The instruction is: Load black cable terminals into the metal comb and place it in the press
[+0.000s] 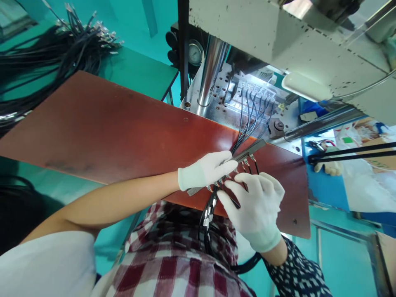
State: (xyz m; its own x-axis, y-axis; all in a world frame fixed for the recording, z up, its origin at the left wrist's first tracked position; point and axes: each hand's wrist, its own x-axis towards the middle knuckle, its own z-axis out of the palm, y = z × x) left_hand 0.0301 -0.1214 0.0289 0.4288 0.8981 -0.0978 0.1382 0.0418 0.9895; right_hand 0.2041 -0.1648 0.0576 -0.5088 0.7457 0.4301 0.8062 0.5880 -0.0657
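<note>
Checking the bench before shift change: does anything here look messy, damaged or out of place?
Mostly tidy. The cable pile at the far left is a loose tangle, ends splayed. The press housing has chipped paint. Both hands, left hand and right hand, hold the cables at a metal bar neatly.

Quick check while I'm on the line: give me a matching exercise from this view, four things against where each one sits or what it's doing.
Things:
1. left hand
2. right hand
3. loose cable bundle
4. pressure gauge

Places or states:
A. heaped at the far left on the teal bench
B. fingering the metal-tipped cable ends
C. pressing on the thin grey bar on the red-brown board
D. mounted on the machine beside the shiny steel column

Pairs: 1-C, 2-B, 3-A, 4-D
</note>
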